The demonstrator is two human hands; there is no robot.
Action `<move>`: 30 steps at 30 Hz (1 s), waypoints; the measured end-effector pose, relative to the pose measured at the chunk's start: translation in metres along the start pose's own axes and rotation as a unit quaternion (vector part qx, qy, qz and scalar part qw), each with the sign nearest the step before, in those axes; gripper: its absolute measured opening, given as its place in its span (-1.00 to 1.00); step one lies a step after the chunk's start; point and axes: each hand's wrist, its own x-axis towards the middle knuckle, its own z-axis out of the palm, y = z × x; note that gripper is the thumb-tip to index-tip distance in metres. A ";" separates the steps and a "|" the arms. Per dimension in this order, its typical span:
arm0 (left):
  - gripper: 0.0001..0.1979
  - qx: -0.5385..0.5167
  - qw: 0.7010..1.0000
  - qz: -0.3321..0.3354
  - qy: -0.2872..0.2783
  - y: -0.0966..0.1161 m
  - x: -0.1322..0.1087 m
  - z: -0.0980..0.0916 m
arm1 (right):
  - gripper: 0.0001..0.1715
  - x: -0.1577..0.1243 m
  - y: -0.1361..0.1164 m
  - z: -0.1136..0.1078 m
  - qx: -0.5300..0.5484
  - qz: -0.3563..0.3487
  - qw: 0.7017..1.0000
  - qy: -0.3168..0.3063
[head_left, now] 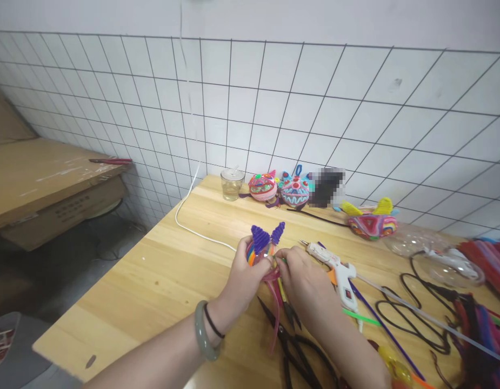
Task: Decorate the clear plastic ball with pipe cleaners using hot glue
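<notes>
My left hand point(244, 275) is closed around a small craft ball wrapped in rainbow pipe cleaners point(251, 256), with two purple fuzzy ears point(260, 238) standing up on top. At the ball's right front, my right hand point(306, 278) is closed in a pinch. A bit of green shows by its fingertips, but what they hold is mostly hidden. Below the ball a pink pipe cleaner point(275, 319) hangs toward the table. Black-handled scissors point(300, 354) lie under my hands, beside a yellow-handled tool point(288, 308) partly covered by my right hand.
A white hot glue gun point(334, 270) lies right of my hands, near a black cable point(415, 329). Decorated balls point(296, 189) and a glass cup point(232, 185) line the back. Clear plastic shells point(412, 240) and pipe-cleaner bundles point(487, 270) lie at right. A white cord point(193, 229) crosses the left.
</notes>
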 end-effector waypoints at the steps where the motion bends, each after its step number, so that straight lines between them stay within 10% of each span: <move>1: -0.62 -0.005 1.000 0.001 -0.001 0.000 0.000 0.000 | -0.79 0.001 -0.001 -0.001 0.016 0.009 1.000 0.000; 9: -0.64 -0.040 0.999 -0.004 0.001 0.004 0.005 -0.002 | -0.77 0.008 -0.004 -0.011 0.220 0.059 0.974 -0.006; 30: -0.59 -0.078 0.997 -0.024 -0.017 -0.001 0.009 -0.003 | -0.77 0.007 0.007 -0.010 0.180 -0.022 0.983 0.032</move>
